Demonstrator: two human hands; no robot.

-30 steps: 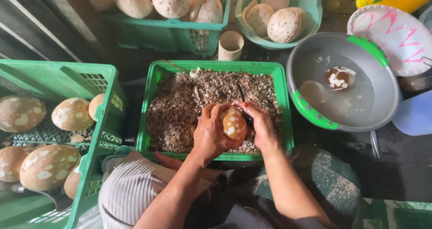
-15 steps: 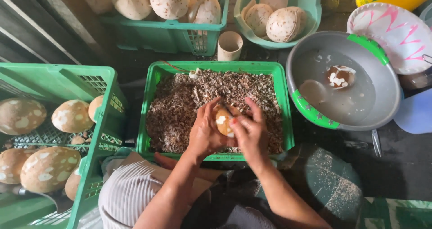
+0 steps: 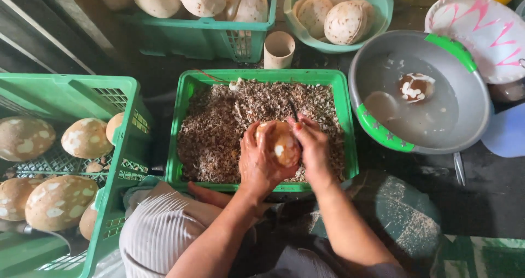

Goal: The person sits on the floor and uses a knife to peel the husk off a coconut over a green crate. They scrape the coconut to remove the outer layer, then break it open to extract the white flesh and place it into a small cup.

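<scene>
The left hand [image 3: 257,166] is cupping the brown nut [image 3: 280,142] from its left, fingers closed round it; the right hand [image 3: 313,149] is pressing a dark blade [image 3: 293,112] against its right flank, long axis running away from the person, over the crate of shavings [image 3: 219,130].

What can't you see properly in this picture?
- Tool in the right hand: only a dark tip shows in the head view; the fingers hide the rest.
- Brown round nut: its underside is covered by the left hand.
- Left green crate: cut off by the picture's left edge.
- Lumps in the grey basin: blurred under cloudy water.
</scene>
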